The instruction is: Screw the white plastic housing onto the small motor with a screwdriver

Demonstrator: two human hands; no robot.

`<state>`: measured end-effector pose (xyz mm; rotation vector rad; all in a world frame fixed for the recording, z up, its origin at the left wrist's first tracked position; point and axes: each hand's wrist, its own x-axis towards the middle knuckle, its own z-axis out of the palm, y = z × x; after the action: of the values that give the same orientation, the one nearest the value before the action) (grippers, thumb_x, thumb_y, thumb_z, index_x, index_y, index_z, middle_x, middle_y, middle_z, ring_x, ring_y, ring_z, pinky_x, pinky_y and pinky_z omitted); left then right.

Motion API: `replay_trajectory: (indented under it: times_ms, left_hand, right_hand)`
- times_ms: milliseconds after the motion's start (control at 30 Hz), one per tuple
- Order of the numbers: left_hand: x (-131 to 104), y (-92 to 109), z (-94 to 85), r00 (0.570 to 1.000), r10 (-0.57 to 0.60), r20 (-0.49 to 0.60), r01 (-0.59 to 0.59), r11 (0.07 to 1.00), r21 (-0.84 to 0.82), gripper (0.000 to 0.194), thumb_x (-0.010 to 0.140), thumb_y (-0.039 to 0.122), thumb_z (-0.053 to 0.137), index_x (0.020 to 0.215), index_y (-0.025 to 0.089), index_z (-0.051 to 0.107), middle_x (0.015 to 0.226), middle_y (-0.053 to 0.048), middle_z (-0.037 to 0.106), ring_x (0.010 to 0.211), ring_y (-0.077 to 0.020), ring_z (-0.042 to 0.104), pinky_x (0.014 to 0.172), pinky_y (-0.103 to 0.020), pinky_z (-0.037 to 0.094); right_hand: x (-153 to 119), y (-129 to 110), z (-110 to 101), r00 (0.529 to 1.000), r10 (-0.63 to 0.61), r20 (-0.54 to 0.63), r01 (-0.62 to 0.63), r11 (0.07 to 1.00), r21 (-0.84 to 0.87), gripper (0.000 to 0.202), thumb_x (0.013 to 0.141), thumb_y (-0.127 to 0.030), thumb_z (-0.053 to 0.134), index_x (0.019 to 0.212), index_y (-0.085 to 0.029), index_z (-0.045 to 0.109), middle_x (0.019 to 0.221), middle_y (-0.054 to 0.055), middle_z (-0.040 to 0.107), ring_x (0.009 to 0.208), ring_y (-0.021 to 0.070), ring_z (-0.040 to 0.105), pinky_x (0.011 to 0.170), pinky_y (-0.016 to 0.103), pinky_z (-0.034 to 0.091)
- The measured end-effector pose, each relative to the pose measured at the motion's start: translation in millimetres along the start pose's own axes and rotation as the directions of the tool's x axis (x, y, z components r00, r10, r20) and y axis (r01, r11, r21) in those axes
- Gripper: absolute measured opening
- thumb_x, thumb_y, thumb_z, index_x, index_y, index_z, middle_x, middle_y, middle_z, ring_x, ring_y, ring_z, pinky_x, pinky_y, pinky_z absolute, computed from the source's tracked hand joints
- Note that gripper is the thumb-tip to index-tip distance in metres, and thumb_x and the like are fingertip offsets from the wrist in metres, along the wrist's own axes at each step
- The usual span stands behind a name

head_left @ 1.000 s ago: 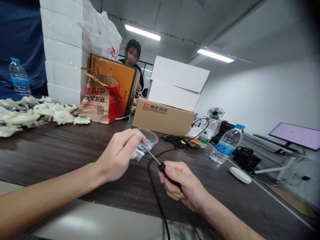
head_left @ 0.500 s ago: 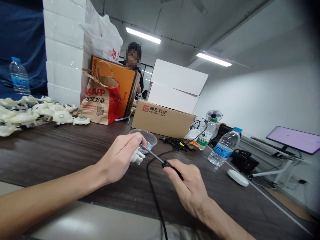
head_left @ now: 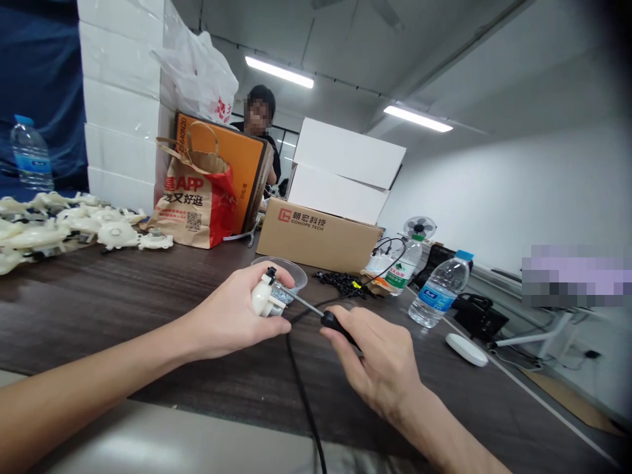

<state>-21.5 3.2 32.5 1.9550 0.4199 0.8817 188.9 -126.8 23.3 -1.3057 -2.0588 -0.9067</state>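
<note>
My left hand (head_left: 241, 313) is wrapped round a cream-white plastic part (head_left: 261, 299) with a small black piece (head_left: 270, 273) at its upper edge. In my right hand (head_left: 378, 352) is a screwdriver (head_left: 336, 324), its black handle gripped by thumb and fingers. The metal shaft points up and left, and its tip reaches the held part near the black piece; whether it sits in a screw I cannot tell. Just behind the part stands a clear plastic bowl (head_left: 296, 271) with small shiny metal pieces, partly hidden by my left hand.
Several similar white parts (head_left: 116, 232) lie heaped at the left. Further back stand a paper bag (head_left: 197, 204) and a cardboard box (head_left: 318, 240). Small black pieces (head_left: 340, 283), a water bottle (head_left: 439, 289) and a white oval object (head_left: 467, 349) are on the right. A black cable (head_left: 302, 388) crosses the table.
My left hand has opened its grip somewhat and turned, so that the white part and its black piece show more. The screwdriver stays at the part.
</note>
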Motion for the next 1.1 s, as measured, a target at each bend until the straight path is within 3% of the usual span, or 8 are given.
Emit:
replay_trajectory:
  times_ms: [133, 267, 567, 733, 867, 933, 1000, 1100]
  left_hand:
    - [0.2, -7.3, -3.0, 0.991, -0.005, 0.131, 0.008, 1.0, -0.023, 0.047, 0.064, 0.008, 0.07, 0.108, 0.021, 0.059, 0.123, -0.004, 0.062, 0.099, -0.0198, 0.06, 0.073, -0.027, 0.044]
    - [0.9, -15.6, -3.2, 0.979, -0.039, 0.198, 0.05, 0.998, -0.048, 0.068, 0.059, -0.003, 0.052, 0.121, 0.024, 0.054, 0.104, -0.001, 0.063, 0.086, -0.0164, 0.059, 0.065, -0.025, 0.042]
    - [5.5, -26.0, 0.6, 0.992, -0.046, 0.122, 0.022, 0.982, 0.187, 0.069, 0.059, -0.008, 0.048, 0.12, 0.023, 0.054, 0.084, 0.003, 0.059, 0.071, -0.0137, 0.053, 0.061, -0.024, 0.039]
    - [3.1, -27.4, 2.6, 0.998, 0.004, 0.068, -0.02, 0.969, 0.245, 0.066, 0.061, -0.009, 0.048, 0.118, 0.023, 0.053, 0.091, 0.002, 0.06, 0.074, -0.0142, 0.053, 0.066, -0.026, 0.04]
    - [2.5, -26.6, 2.5, 0.999, 0.014, 0.046, -0.026, 0.961, 0.275, 0.062, 0.063, -0.007, 0.049, 0.118, 0.023, 0.053, 0.091, 0.001, 0.061, 0.078, -0.0171, 0.056, 0.07, -0.029, 0.042]
    - [2.6, -27.0, 1.5, 0.998, 0.034, 0.047, -0.046, 0.956, 0.288, 0.062, 0.063, -0.006, 0.049, 0.118, 0.022, 0.053, 0.095, 0.0, 0.063, 0.084, -0.019, 0.058, 0.074, -0.03, 0.044]
    - [2.7, -28.2, -0.1, 0.997, 0.067, 0.047, -0.078, 0.949, 0.305, 0.062, 0.063, -0.006, 0.05, 0.118, 0.022, 0.052, 0.1, -0.001, 0.063, 0.089, -0.0202, 0.06, 0.079, -0.032, 0.045]
    - [3.1, -30.3, -2.7, 0.986, 0.164, 0.04, -0.168, 0.925, 0.341, 0.062, 0.065, -0.006, 0.05, 0.118, 0.024, 0.051, 0.107, -0.002, 0.063, 0.096, -0.0209, 0.06, 0.086, -0.034, 0.045]
  right_hand:
    - [-1.1, 9.4, -1.9, 0.995, -0.096, 0.029, 0.1, 0.978, -0.181, 0.021, 0.103, -0.024, 0.053, 0.111, -0.009, 0.065, 0.074, 0.004, 0.062, 0.065, 0.0182, 0.055, 0.061, 0.03, 0.038]
    - [-2.5, 13.3, -3.8, 0.987, -0.159, 0.026, 0.161, 0.967, -0.197, 0.02, 0.102, -0.023, 0.055, 0.113, -0.008, 0.063, 0.075, 0.004, 0.061, 0.065, 0.0179, 0.053, 0.061, 0.03, 0.037]
    - [-4.6, 12.4, 3.8, 0.986, -0.155, 0.059, 0.164, 0.963, -0.214, 0.019, 0.104, -0.023, 0.052, 0.109, -0.01, 0.064, 0.072, 0.003, 0.06, 0.062, 0.0169, 0.053, 0.058, 0.03, 0.035]
    - [-11.9, 6.9, 12.1, 0.995, -0.064, 0.074, 0.07, 0.995, -0.075, 0.02, 0.105, -0.023, 0.047, 0.103, -0.012, 0.064, 0.069, 0.001, 0.06, 0.058, 0.0158, 0.054, 0.055, 0.03, 0.033]
    - [-13.6, -1.2, 14.7, 0.985, 0.123, 0.122, -0.141, 0.978, 0.153, 0.023, 0.105, -0.025, 0.047, 0.095, -0.016, 0.065, 0.072, 0.002, 0.065, 0.061, 0.0157, 0.059, 0.059, 0.029, 0.037]
    - [-11.5, -4.3, 14.2, 0.942, 0.261, 0.209, -0.314, 0.905, 0.287, 0.027, 0.104, -0.031, 0.049, 0.089, -0.017, 0.067, 0.073, 0.002, 0.066, 0.063, 0.0157, 0.059, 0.062, 0.029, 0.038]
    - [-8.6, -5.2, 14.3, 0.845, 0.39, 0.365, -0.525, 0.73, 0.437, 0.035, 0.101, -0.042, 0.052, 0.081, -0.017, 0.067, 0.065, 0.0, 0.059, 0.058, 0.0135, 0.051, 0.057, 0.027, 0.035]
    - [-5.0, -2.6, 16.5, 0.596, 0.386, 0.704, -0.799, 0.206, 0.565, 0.047, 0.094, -0.059, 0.055, 0.076, -0.016, 0.063, 0.051, -0.007, 0.037, 0.043, 0.0076, 0.025, 0.043, 0.023, 0.019]
